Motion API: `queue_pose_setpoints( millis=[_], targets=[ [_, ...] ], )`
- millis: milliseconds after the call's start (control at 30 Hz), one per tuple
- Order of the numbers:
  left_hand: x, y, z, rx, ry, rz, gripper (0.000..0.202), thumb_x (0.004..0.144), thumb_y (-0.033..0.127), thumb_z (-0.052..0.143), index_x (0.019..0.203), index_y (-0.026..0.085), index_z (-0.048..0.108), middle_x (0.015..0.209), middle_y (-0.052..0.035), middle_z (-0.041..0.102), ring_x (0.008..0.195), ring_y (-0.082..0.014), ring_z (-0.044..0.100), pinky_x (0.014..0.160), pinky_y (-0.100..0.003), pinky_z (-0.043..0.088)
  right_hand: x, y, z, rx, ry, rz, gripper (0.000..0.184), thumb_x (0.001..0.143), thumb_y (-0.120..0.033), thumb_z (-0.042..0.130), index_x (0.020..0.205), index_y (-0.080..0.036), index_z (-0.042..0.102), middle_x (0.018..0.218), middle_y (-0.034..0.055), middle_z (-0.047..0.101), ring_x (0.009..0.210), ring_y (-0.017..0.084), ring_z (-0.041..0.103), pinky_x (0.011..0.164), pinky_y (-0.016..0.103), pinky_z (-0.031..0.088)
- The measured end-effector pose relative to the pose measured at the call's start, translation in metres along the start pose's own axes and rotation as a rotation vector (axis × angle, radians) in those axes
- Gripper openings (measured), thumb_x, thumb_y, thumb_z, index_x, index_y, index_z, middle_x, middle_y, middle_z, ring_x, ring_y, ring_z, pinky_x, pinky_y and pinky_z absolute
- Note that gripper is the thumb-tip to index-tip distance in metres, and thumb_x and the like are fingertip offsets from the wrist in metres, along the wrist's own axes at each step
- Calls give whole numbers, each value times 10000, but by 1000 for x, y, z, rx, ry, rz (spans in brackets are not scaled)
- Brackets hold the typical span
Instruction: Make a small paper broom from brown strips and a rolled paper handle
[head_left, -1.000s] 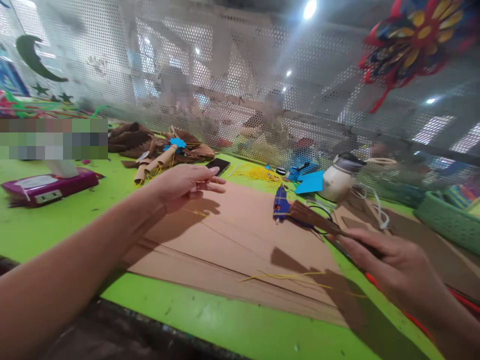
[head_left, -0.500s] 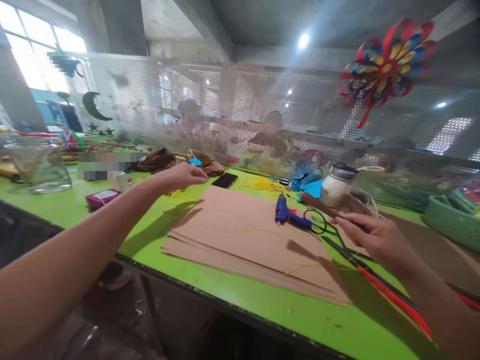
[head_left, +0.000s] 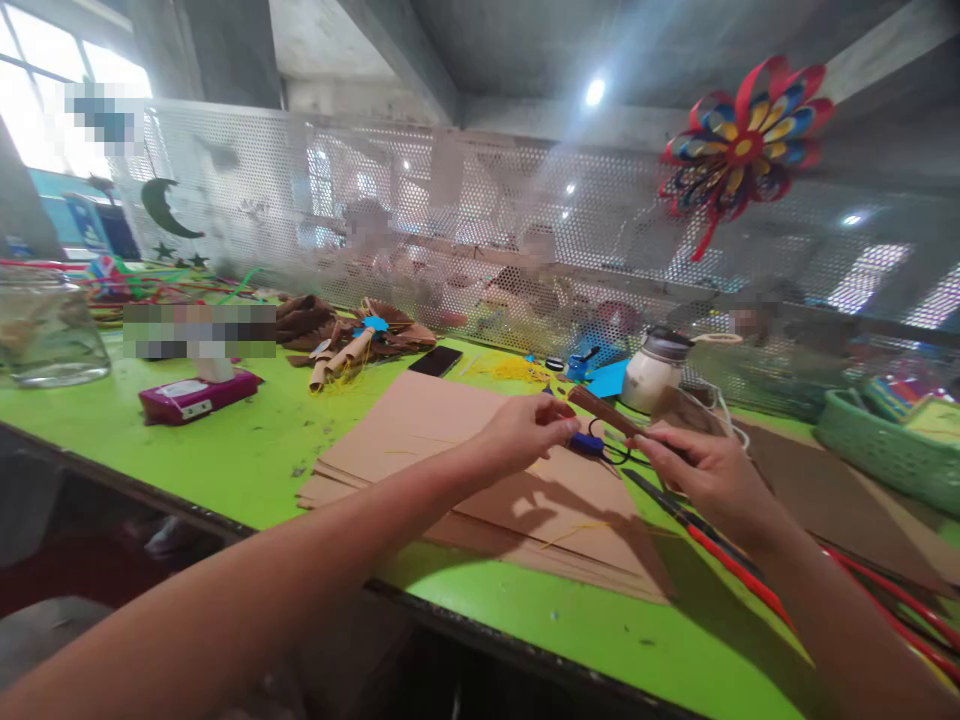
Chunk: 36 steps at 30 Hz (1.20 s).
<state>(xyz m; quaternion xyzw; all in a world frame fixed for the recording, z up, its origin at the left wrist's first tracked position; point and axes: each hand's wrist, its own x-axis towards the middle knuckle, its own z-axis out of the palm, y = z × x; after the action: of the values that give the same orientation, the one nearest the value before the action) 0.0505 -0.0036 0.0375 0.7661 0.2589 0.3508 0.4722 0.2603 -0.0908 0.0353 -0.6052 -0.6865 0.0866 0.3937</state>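
Clamping my right hand, fingers tight, on a brown strip, I cannot tell if my left hand nearby grips anything

Readable text: none in the frame
Purple pack, left of the frame: pale patches on top and side, any print too small to read
Blue panel, upper left of the frame: whitish marking, too blurred to tell letters from picture
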Motion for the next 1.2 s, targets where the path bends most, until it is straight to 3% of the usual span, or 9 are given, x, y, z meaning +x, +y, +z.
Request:
queue_pose_setpoints(
  millis=[100, 267, 400, 500, 567, 667, 833, 967, 1200],
  targets=[
    [2, 5, -9, 44, 50, -29, 243, 773, 322, 530, 688, 124, 644, 628, -30, 591, 545, -100, 481, 530, -219, 382, 0, 4, -2, -1, 37, 28, 384, 769, -489, 545, 885, -153, 692, 624, 25, 596, 525, 129, 485, 432, 229, 314],
    [-7, 21, -52, 137, 39, 43, 218, 739, 308, 590, 605, 146, 646, 807, -60, 643, 664, -120, 516, 602, -236, 381, 1, 14, -3, 42, 56, 72, 382, 746, -508, 571, 861, -162, 685, 593, 10, 543, 509, 113, 436, 435, 225, 290],
    [-15, 34, -73, -160, -56, 109, 227, 764, 287, 582, 599, 134, 614, 1025, -92, 625, 794, -123, 524, 704, -254, 393, -2, 9, 1, 110, -25, 92, 366, 770, -505, 549, 848, -169, 670, 542, -22, 436, 480, 95, 346, 423, 228, 247],
    [-18, 38, -69, -540, -148, 101, 276, 822, 261, 514, 586, 121, 544, 978, -106, 630, 838, -134, 545, 724, -267, 411, -5, 1, 5, 164, -111, 76, 345, 794, -488, 527, 837, -173, 662, 522, -36, 385, 470, 95, 321, 425, 236, 234],
    [-17, 35, -62, -751, -124, 79, 302, 842, 257, 487, 567, 132, 485, 797, -72, 626, 815, -136, 565, 668, -235, 423, -7, -4, 7, 207, -136, 59, 326, 813, -466, 515, 846, -176, 659, 525, -36, 386, 469, 97, 327, 428, 238, 241],
    [-13, 24, -56, -945, -35, -16, 306, 857, 248, 466, 570, 145, 434, 521, 7, 458, 575, -92, 522, 480, -163, 365, -9, -9, 8, 168, -123, 14, 298, 824, -438, 513, 847, -183, 666, 534, -21, 451, 477, 104, 378, 431, 235, 277],
    [-9, 7, -57, -988, 195, -180, 336, 866, 216, 429, 541, 155, 372, 471, 42, 314, 396, -50, 358, 338, -137, 218, -14, -28, 16, -56, -182, -128, 257, 849, -373, 489, 842, -204, 683, 779, 36, 679, 689, 168, 593, 588, 245, 438],
    [-11, 5, -57, -972, 296, -192, 355, 863, 219, 425, 522, 159, 345, 450, 55, 277, 354, -37, 299, 323, -132, 182, -21, -42, 25, -161, -142, -205, 265, 866, -353, 464, 837, -202, 680, 792, 48, 697, 681, 176, 618, 582, 252, 456],
    [-12, -3, -58, -964, 435, -369, 343, 858, 192, 383, 523, 166, 316, 414, 68, 241, 315, -27, 246, 321, -135, 141, -29, -46, 36, -239, -179, -266, 263, 884, -329, 442, 876, -202, 672, 804, 52, 697, 668, 173, 614, 564, 260, 443]
  ],
)
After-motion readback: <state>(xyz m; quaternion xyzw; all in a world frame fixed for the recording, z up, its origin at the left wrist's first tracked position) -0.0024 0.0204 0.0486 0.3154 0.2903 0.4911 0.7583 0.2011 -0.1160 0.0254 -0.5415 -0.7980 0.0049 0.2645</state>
